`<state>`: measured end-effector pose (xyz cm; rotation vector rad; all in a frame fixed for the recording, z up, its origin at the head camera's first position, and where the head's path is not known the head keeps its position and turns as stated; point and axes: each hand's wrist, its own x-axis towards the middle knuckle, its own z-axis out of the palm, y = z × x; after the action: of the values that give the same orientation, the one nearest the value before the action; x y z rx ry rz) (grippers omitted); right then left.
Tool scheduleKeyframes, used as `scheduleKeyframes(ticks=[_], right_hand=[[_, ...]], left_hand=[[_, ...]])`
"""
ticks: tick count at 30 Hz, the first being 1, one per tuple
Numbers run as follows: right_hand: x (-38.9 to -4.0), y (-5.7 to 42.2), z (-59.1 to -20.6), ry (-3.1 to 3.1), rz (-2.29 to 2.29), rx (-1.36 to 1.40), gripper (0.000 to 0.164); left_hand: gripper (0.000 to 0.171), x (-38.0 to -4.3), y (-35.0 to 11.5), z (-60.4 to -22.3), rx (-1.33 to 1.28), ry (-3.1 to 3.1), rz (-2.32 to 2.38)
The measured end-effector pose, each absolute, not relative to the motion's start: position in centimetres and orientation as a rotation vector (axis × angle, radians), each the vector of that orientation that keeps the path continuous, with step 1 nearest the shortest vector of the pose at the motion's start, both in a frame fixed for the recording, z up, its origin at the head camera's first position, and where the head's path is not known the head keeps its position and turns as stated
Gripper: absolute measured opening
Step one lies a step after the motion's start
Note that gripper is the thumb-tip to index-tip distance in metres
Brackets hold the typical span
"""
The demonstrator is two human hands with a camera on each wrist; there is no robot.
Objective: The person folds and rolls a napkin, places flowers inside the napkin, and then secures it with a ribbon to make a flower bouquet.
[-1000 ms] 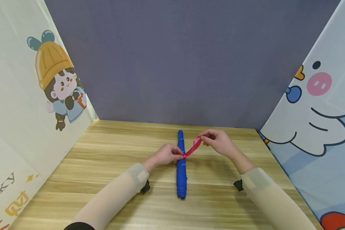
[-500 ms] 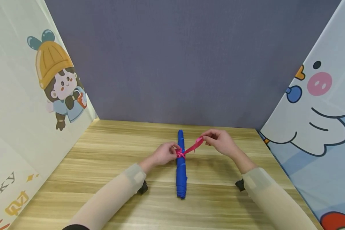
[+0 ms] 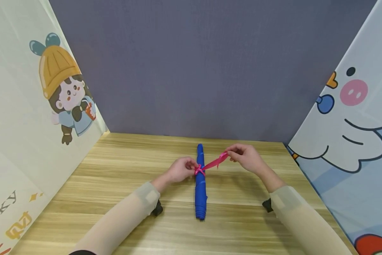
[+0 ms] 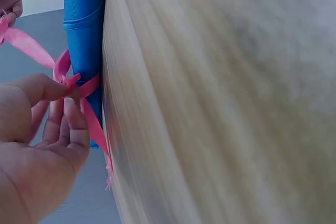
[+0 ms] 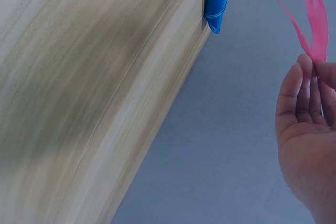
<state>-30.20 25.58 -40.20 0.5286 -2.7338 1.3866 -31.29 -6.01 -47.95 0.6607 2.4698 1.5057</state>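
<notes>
A long blue roll [image 3: 200,198], its layers showing at the near end, lies lengthwise on the table. Pink ribbon [image 3: 215,163] is wound round its middle and crossed in a knot or loop on top. At that crossing my left hand [image 3: 181,170] pinches the ribbon between thumb and fingertips. My right hand [image 3: 246,157], raised to the right of the roll, pinches the other stretch of ribbon, which runs slanting and fairly taut. In the left wrist view a frayed ribbon end [image 4: 108,174] hangs beside the blue roll [image 4: 84,40]. A short tail [image 5: 316,17] sticks out past my right fingers.
The wood-grain table [image 3: 130,156] meets a grey-blue back panel [image 3: 191,71]. Cartoon-printed panels stand at the left [image 3: 15,117] and right [image 3: 353,134]. A dark wrist device [image 3: 158,209] shows under the left sleeve, another [image 3: 267,205] under the right.
My left hand has shifted left from over the roll, bringing the pink knot into sight. The right hand has drawn the ribbon slightly to the right. The roll stays put.
</notes>
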Motion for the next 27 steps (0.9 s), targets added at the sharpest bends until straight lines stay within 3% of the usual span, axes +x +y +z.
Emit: scheduleKeyframes(ticks=[7, 13, 20, 27], right_hand=[[-30.12, 25.81, -40.27, -2.728, 1.399, 0.531, 0.023], [-29.94, 25.66, -40.28, -2.733, 1.398, 0.514, 0.022], [-30.04, 25.62, -40.46, -2.736, 1.401, 0.517, 0.022], [-30.10, 26.09, -40.54, -2.737, 1.390, 0.507, 0.022]], left_hand=[[0.003, -31.24, -6.11, -48.02, 0.716, 2.546, 1.384], [0.023, -31.16, -5.73, -48.14, 0.632, 2.500, 1.390], [0.007, -31.36, -5.44, -48.29, 0.669, 2.586, 1.331], [0.012, -31.06, -6.26, -48.07, 0.632, 2.564, 1.425]])
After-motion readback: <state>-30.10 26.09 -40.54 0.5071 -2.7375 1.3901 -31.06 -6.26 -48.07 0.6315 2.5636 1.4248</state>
